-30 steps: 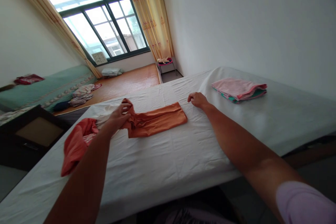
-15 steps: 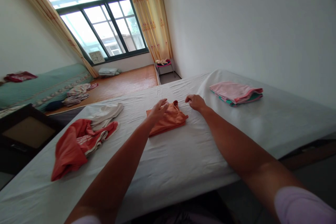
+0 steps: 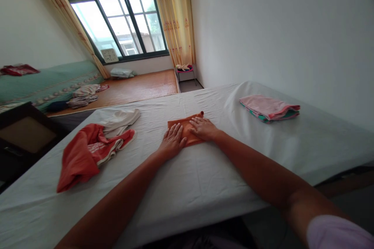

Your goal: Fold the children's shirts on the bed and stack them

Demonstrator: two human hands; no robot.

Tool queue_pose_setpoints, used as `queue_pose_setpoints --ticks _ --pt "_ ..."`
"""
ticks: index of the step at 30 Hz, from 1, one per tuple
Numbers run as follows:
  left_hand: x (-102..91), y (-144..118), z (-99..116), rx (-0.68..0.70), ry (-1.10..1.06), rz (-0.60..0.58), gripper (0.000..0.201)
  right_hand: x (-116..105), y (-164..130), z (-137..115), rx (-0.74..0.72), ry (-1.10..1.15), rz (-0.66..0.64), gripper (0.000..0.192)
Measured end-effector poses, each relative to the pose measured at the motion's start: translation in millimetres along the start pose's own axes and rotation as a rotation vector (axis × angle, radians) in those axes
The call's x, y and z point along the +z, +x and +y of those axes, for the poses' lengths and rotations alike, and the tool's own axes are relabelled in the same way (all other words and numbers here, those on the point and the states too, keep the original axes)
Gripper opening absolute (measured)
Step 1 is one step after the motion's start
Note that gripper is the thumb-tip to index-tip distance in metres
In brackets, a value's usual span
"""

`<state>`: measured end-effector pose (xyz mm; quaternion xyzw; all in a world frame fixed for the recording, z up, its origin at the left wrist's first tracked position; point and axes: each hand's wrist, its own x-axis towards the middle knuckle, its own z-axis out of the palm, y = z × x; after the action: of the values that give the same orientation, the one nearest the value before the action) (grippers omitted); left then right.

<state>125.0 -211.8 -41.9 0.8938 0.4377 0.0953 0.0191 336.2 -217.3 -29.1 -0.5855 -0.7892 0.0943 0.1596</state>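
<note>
And there, the orange cloth (image 3: 186,127) is held flat on the bed (image 3: 187,194), its long axis spanned from beneath the spread left hand (image 3: 172,141) to beneath the spread right hand (image 3: 203,128), neither nearer.

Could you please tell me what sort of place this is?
Probably a bedroom in a home. A white sheet covers a broad, bed-like surface, patterned yellow curtains hang beside a large window, and an orange cloth lies under the left hand and right hand.
</note>
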Motion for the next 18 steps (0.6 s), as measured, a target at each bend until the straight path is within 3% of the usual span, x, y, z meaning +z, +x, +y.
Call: queue_pose_setpoints --ticks 4,7,13,16,18 --pt "-4.0 -0.1 -1.0 -0.097 -0.010 -0.027 0.068 -7.7 3.0 31.1 0.313 -0.019 0.002 0.066" --pt "-1.4 -0.7 -4.4 -0.123 -0.041 -0.009 0.069 -7.7 1.4 35.1 0.464 -0.032 0.079 0.077" --pt "3.9 -2.5 -9.3 -0.063 -0.062 0.036 0.066 -2.5 2.7 25.4 0.269 0.081 0.146 0.055" --pt "3.9 -3.5 -10.4 -0.048 -0.086 0.060 0.063 -4.5 3.3 21.7 0.275 0.331 0.238 0.060" --pt "3.2 -4.2 -10.7 -0.037 -0.102 0.077 0.061 -7.7 2.0 19.1 0.271 0.619 0.297 0.061"
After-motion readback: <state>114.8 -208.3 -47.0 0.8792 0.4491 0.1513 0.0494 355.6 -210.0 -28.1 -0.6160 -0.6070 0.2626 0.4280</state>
